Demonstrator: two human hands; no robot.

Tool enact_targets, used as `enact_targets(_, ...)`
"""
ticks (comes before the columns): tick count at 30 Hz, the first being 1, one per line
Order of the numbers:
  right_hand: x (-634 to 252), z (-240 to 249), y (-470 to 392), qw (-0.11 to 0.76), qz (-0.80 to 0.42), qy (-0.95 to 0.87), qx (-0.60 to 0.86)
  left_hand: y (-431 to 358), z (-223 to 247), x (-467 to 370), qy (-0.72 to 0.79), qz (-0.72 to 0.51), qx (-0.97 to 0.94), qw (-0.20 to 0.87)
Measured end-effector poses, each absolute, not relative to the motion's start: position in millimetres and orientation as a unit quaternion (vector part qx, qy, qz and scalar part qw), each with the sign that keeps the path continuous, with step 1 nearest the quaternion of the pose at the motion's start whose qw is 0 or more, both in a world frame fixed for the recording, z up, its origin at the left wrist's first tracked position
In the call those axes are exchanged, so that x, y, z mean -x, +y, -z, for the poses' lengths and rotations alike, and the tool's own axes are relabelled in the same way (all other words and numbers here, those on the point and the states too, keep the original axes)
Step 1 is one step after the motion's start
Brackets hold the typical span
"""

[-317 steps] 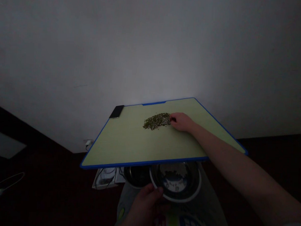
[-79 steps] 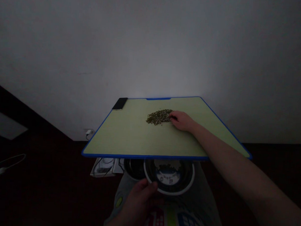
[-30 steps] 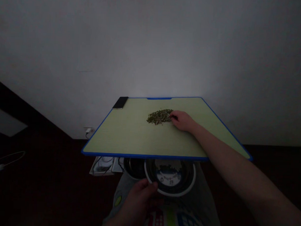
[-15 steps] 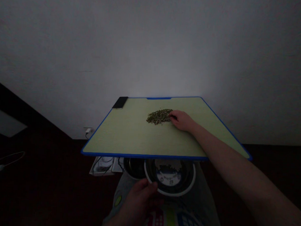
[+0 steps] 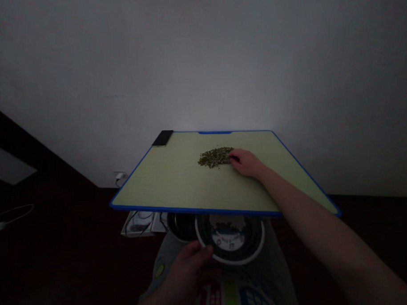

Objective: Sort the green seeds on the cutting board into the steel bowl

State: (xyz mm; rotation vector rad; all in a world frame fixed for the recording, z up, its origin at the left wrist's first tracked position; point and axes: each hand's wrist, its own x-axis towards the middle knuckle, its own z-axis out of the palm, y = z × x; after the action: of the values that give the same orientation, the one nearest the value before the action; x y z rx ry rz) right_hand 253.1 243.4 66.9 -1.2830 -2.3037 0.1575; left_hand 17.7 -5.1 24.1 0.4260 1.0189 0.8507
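A heap of small greenish-brown seeds or grains (image 5: 214, 157), too small to name surely, lies spread on a pale board-topped table (image 5: 175, 187) with a blue edge. At the heap's right end rests my right hand (image 5: 243, 162), fingers curled and pinched together. Whatever sits between those fingertips is hidden. Below the table's front edge, my left hand (image 5: 192, 263) grips the rim of a round metal bowl (image 5: 253, 254), thumb over the edge. Some dark bits lie inside that bowl, over a printed bottom. The table covers the bowl's far side.
A black phone (image 5: 162, 138) lies at the table's back left corner. Beside the held bowl is a second dark bowl (image 5: 180, 229), partly hidden. A white box with cables (image 5: 139, 223) stands under the table. A pale wall (image 5: 206, 63) rises right behind it.
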Motion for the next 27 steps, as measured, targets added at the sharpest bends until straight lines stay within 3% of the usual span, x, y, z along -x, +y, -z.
enact_targets(27, -251.5, -65.5, 245.1, 0.248, -0.055, -0.845, 0.471, -4.2, -33.3, -19.2, 0.481, -0.393, -0.196, 0.759)
